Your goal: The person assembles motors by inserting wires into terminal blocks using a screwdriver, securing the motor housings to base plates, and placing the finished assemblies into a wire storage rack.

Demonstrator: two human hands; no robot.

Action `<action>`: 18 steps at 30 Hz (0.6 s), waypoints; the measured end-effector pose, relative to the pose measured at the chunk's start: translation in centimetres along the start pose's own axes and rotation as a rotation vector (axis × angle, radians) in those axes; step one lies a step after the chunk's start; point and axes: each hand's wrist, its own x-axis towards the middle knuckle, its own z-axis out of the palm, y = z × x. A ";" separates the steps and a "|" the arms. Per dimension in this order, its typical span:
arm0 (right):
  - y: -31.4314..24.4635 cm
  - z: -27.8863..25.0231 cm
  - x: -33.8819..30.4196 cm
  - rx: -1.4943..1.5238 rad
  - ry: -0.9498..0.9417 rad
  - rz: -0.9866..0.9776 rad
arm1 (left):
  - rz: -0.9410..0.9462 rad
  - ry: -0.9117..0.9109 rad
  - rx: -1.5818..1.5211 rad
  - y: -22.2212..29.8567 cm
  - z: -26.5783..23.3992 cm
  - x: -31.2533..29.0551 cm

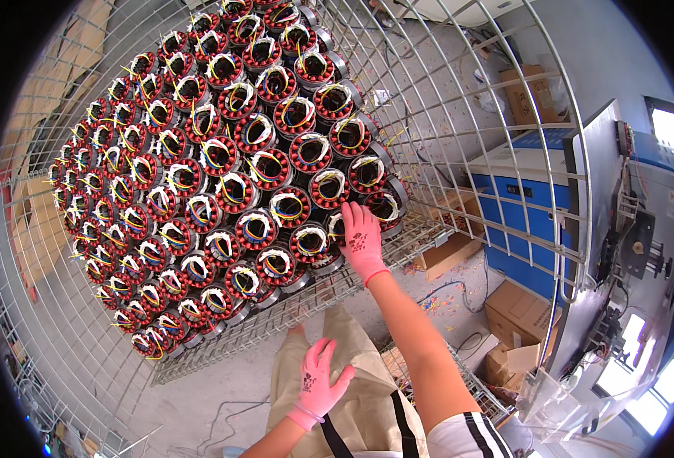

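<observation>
Many motor stators (269, 169), round with red copper windings, stand packed together in a wire mesh cage. White, yellow and blue lead wires are tucked into their round openings. My right hand (363, 243), in a pink glove, reaches over the cage's near side into its right corner. Its fingers close on the rim of a stator (335, 226) there, and the palm covers part of that stator. My left hand (321, 384), also gloved in pink, hovers in front of my lap outside the cage. Its fingers and thumb are apart, and it holds nothing.
The cage's mesh wall (459, 114) rises on the right, and its near rim (268, 336) runs between me and the stators. Cardboard boxes (522, 314) stand on the floor at right, beside a blue cabinet (516, 229). Machinery (635, 244) fills the far right.
</observation>
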 end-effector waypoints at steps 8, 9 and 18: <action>0.7 0.3 -1.0 0.101 -0.022 -0.041 | -0.018 0.027 -0.075 -1.3 0.8 -0.7; 0.8 0.6 -0.7 0.066 0.010 -0.084 | -0.020 0.016 -0.078 -1.1 0.7 -0.7; 0.8 2.1 0.5 0.119 0.017 -0.048 | -0.041 0.013 -0.142 -0.2 0.2 0.8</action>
